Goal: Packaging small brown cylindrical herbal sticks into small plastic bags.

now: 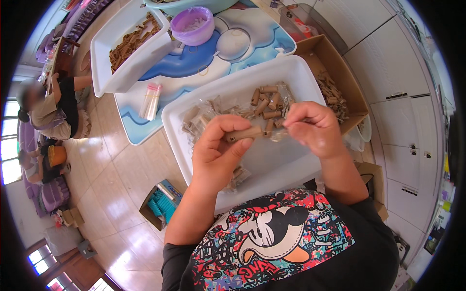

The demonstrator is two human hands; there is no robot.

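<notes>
Over the white plastic tub point(177, 140), my left hand point(213, 145) grips a small brown cylinder point(246, 133) between thumb and fingers, its holed end toward the palm. My right hand point(315, 128) is pinched closed just right of it. A thin, shiny, partly clear strand point(275, 136) spans from the cylinder toward those fingertips; what exactly they hold is too small to tell. Below, several similar brown cylinders point(272, 114) lie loose in the tub. Clear bags point(191, 116) with brown pieces are heaped on its left side.
A white bin point(104, 72) of brown strips and a purple bowl point(194, 38) stand beyond, with clear plastic sleeves point(150, 102) on the patterned table point(128, 119). At right is a cardboard box point(357, 87) of brown pieces. Turquoise packs fill a floor box point(162, 206). Two people point(53, 106) sit far left.
</notes>
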